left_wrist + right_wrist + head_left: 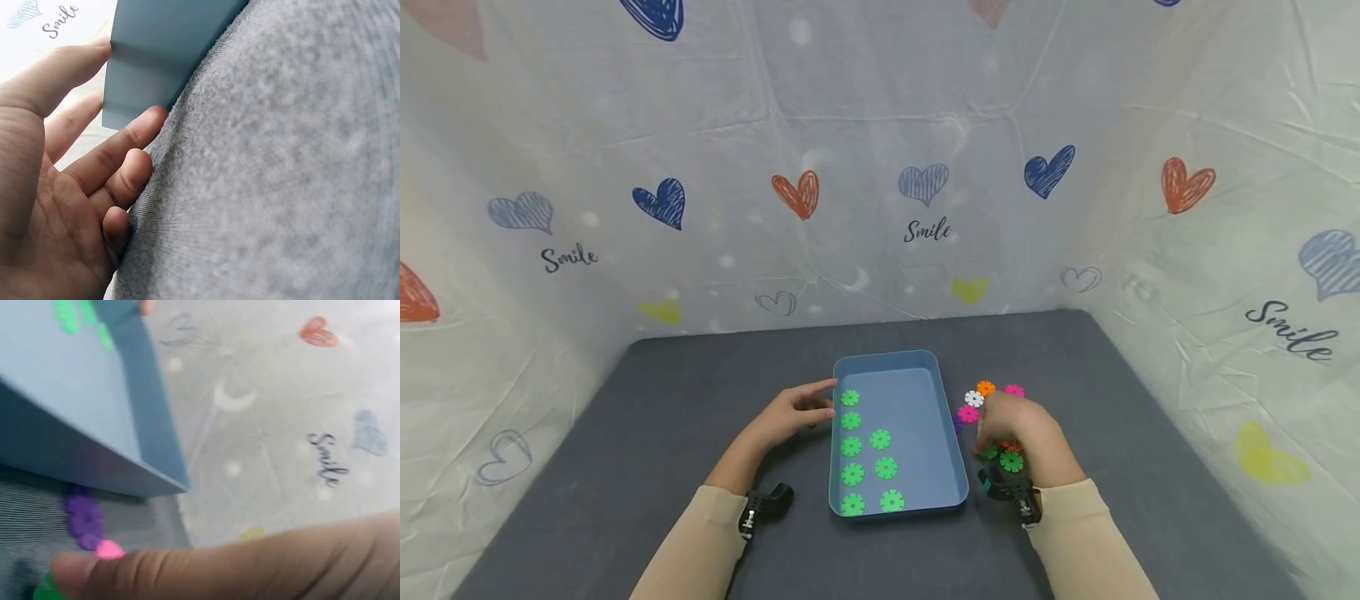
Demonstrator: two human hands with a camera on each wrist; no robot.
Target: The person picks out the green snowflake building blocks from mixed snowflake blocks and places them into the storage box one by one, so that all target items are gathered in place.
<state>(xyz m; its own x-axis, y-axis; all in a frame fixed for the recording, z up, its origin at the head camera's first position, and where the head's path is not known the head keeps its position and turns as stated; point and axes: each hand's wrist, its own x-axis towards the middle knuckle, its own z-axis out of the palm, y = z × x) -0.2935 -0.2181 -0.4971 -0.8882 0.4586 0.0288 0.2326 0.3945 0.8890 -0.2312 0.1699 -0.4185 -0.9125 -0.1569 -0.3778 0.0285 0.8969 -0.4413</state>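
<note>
A blue-grey tray holds notched green flower-shaped discs in two columns, several at the left wall and 3 beside them. My left hand rests at the tray's left side, thumb and fingertips touching its wall; the lower fingers bend loosely. To the right of the tray, my right hand reaches down over a group of coloured discs. Its thumb overlaps a green disc in the blurred right wrist view. The other right fingertips are hidden, so a pinch cannot be confirmed.
Near the right hand lie an orange disc, a white disc, pink discs, a purple disc and a green disc. Dark grey cloth covers the table. A heart-printed curtain stands behind and at both sides.
</note>
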